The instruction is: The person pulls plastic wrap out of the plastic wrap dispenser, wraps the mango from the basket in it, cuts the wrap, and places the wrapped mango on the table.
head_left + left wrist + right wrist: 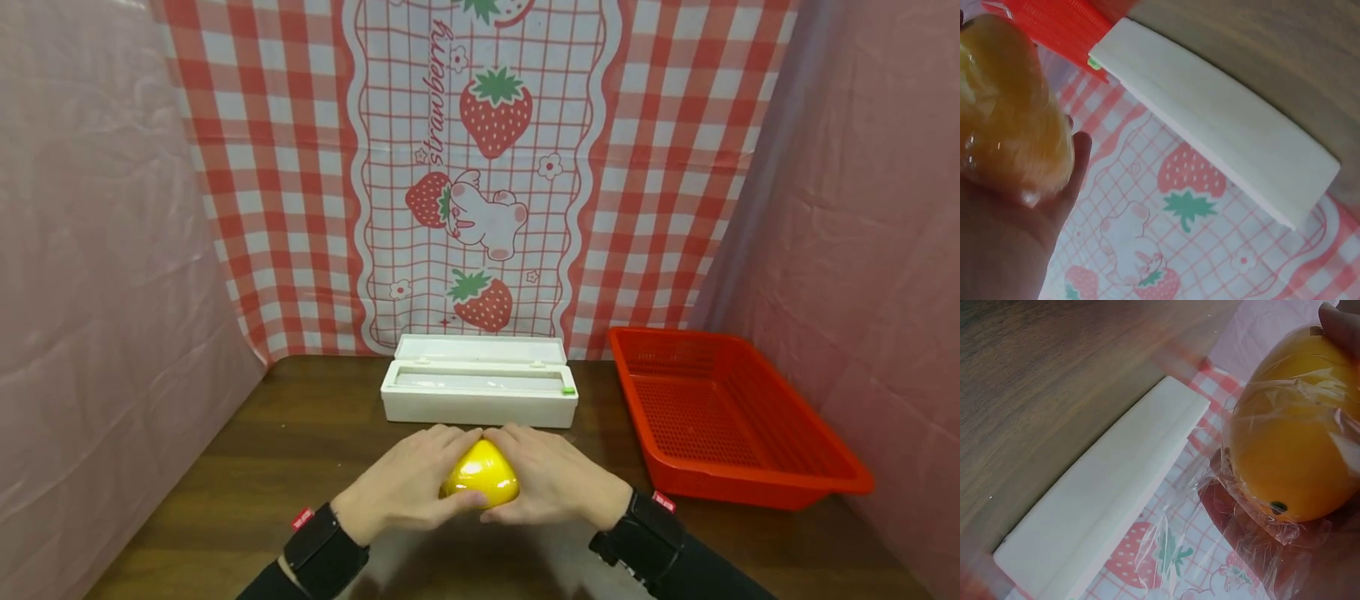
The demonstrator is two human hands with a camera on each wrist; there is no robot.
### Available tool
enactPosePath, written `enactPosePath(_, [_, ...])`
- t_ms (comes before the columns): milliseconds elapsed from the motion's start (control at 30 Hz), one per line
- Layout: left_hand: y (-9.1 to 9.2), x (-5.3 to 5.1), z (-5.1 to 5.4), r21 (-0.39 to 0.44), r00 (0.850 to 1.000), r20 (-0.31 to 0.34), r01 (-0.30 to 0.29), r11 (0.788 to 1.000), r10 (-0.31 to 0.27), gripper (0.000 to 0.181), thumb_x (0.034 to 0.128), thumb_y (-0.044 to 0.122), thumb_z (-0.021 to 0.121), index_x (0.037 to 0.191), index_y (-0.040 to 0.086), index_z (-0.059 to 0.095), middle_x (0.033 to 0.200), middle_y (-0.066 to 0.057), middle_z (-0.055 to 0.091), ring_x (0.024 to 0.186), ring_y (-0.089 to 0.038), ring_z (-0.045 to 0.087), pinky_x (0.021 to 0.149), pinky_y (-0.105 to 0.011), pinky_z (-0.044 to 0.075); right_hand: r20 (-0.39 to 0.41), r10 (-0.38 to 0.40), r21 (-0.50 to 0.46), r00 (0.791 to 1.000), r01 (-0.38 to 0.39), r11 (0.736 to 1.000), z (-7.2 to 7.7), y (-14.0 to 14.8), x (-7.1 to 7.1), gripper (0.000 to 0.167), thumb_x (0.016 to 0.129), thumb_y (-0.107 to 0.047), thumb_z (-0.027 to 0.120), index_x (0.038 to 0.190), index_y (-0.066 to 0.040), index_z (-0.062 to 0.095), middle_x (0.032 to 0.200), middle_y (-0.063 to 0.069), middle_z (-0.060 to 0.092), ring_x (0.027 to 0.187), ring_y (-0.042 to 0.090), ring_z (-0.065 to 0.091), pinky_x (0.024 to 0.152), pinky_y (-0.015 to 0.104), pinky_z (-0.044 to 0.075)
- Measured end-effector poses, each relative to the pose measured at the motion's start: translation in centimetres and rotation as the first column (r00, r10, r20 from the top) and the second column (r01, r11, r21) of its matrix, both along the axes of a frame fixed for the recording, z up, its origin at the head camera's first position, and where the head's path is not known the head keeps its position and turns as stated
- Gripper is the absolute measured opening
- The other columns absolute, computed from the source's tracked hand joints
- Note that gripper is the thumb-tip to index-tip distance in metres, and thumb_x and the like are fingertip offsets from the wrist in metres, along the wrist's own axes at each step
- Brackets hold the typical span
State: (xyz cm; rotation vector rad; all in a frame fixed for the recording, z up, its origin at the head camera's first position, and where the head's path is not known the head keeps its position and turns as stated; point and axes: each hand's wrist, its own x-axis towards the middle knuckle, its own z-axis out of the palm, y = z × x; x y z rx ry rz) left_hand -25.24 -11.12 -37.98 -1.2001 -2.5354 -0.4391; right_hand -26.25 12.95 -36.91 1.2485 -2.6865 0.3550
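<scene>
Low in the head view, a smooth, glossy yellow fruit-like thing [483,473] is held between both hands, above the table. My left hand [412,482] curves round its left side, and my right hand [558,479] grips the right side. The fingertips nearly meet over its top, with both thumbs on the near side. Clear film clings to the yellow fruit-like thing [1297,444] in the right wrist view, with loose wrinkled ends hanging below. A small dark green spot shows near its lower end. Its exact kind I cannot tell.
Beyond the hands stands a long white box [480,408], its lid [480,348] raised and a small green piece [568,391] at its right end. A red plastic basket [663,479] sits to the right. Behind the wooden table [300,433] hangs a checked strawberry cloth [285,167].
</scene>
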Motion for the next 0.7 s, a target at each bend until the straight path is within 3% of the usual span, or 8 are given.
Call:
enactPosePath(133, [-0.4,0.3,0.3,-0.081,1.0,0.001,0.013,0.997,-0.013,0.095,0.085,0.069,0.066,0.152,0.006,0.043,0.133,0.0,0.061,0.11,-0.016,0.058,0.096,-0.034,0.05,0.012,-0.003,0.01,1.0,0.002,1.0,0.0,0.1,0.0,0.083,0.076,-0.061,0.079,0.14,-0.018,0.049,0.112,-0.009,0.059,0.093,0.008,0.053,0.08,0.026,0.053])
enactPosePath(367, [-0.2,0.3,0.3,-0.128,0.996,-0.094,-0.019,0.992,0.006,0.095,0.0724,0.066,0.082,0.14,0.008,0.05,0.117,0.001,0.063,0.098,-0.016,0.059,0.089,-0.03,0.053,0.02,0.005,0.003,1.0,-0.005,1.0,0.0,-0.1,0.1,0.081,0.076,-0.06,0.08,0.139,-0.019,0.05,0.11,-0.009,0.059,0.091,0.007,0.053,0.077,0.025,0.051])
enactPosePath(700, [0.6,0.0,-0.1,-0.116,0.996,-0.081,-0.052,0.992,0.043,0.079,0.0757,0.063,0.08,0.13,0.011,0.054,0.106,0.004,0.062,0.089,-0.014,0.057,0.079,-0.027,0.053,-0.008,-0.009,0.005,1.0,0.009,1.0,-0.1,-0.3,0.2,0.079,0.076,-0.065,0.077,0.135,-0.019,0.053,0.105,-0.01,0.058,0.088,0.007,0.052,0.076,0.024,0.051])
